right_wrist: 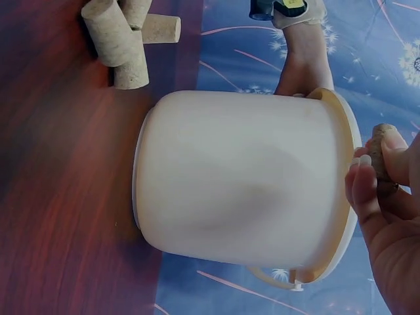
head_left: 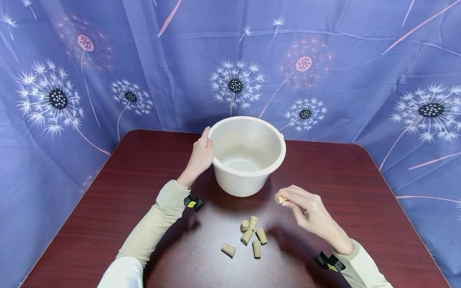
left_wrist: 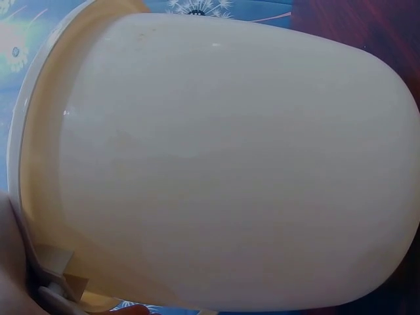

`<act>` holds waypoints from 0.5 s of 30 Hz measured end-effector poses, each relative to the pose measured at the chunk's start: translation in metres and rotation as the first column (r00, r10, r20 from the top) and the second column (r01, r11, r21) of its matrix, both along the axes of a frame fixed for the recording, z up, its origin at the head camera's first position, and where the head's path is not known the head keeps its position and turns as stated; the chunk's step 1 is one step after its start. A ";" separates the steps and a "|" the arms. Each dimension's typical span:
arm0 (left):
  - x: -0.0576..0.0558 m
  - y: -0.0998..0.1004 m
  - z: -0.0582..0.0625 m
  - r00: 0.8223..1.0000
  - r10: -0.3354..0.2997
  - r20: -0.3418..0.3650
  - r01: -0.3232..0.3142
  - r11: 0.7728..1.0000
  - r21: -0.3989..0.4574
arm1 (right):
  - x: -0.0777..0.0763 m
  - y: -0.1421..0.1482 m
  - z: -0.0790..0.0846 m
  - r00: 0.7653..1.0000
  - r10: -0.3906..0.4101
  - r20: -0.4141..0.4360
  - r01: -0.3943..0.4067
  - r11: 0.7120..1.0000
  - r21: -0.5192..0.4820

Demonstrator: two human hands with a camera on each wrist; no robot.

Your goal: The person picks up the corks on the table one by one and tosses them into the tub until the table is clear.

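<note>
one violet-blue cloth backdrop printed with dandelions hung behind a dark red-brown wood-grained table. at the table's far middle, towards twelve o'clock, one white round plastic bucket appeared to stand upright, mouth up, probably set there so both arms could reach it.

at the bucket's nine o'clock, the left hand gripped the rim, fingers bent against it, seemingly to steady it; how the hidden fingers lay could not be told. near its four-to-five o'clock, apart from the wall, the right hand was nearly closed, pinching one tan tapered cork stopper between thumb and fingertips, a light hold that suited so small a piece.

at six o'clock from the bucket lay six more loose corks, making seven in all: five close together, one of them on end, and a lone cork at the group's eight o'clock, all apparently kept within easy reach. two black wrist devices sat on the forearms, one each, over pale sleeves.
</note>
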State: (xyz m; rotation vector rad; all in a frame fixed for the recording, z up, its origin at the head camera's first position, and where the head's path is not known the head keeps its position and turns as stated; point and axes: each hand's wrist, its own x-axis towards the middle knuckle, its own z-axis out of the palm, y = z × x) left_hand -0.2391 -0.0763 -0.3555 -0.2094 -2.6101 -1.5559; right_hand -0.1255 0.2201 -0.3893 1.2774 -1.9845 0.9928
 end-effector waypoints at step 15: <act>-0.001 0.000 0.000 1.000 0.000 -0.011 0.000 1.000 -0.001 | -0.007 -0.010 0.010 0.989 -0.094 -0.111 0.086 0.993 -0.080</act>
